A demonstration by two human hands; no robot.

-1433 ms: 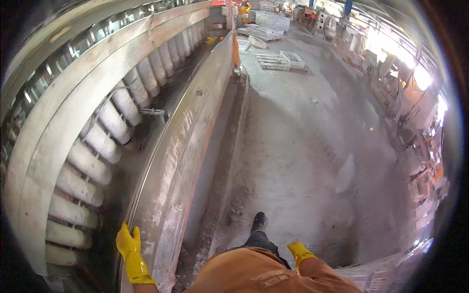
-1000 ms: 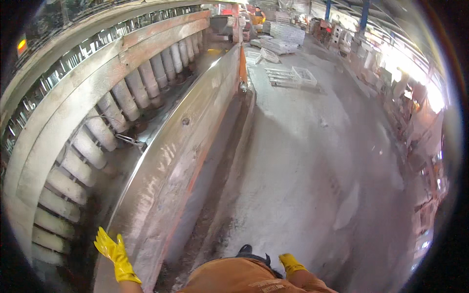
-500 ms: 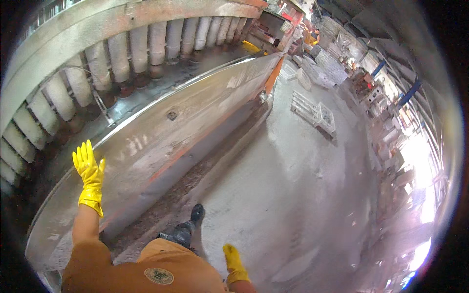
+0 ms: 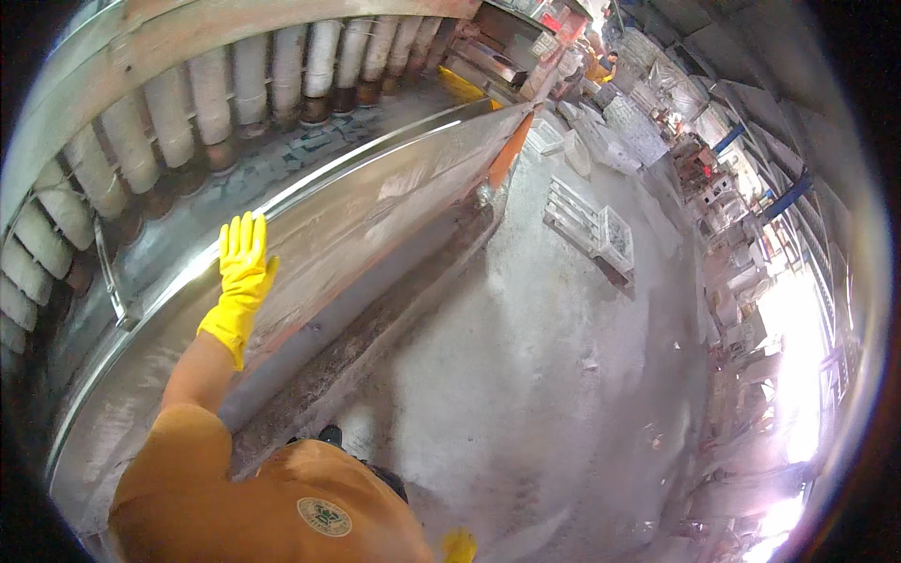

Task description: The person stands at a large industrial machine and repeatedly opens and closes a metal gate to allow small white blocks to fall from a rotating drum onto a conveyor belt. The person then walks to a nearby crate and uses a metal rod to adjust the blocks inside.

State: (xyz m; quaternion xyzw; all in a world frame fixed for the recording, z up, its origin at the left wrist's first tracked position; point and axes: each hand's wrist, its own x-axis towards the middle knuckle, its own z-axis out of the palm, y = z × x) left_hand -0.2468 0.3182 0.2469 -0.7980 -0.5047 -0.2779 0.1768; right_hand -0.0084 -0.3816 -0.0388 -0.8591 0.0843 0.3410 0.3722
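My left hand (image 4: 242,281) wears a yellow rubber glove and reaches up at the left, its fingers stretched out. It holds nothing. Its fingertips overlap the bright top rim of a long metal trough (image 4: 375,211); whether they touch it cannot be made out. My right hand (image 4: 459,545), also in a yellow glove, hangs low at the bottom edge of the view. Only a blurred part of it shows, and its fingers are hidden. Inside the trough, behind the rim, lie wet dark flat pieces (image 4: 324,141).
A row of worn cylindrical rollers (image 4: 208,94) runs along the trough's far side. On the grey floor (image 4: 526,375) stands a pale crate (image 4: 615,242), with more crates (image 4: 638,127) farther off. A person (image 4: 603,68) is in the distance. Piled goods line the right side.
My left hand has moved right and slightly upward in view, still open. My right hand has dropped lower, mostly out of view. The surroundings have shifted as I walk along the trough.
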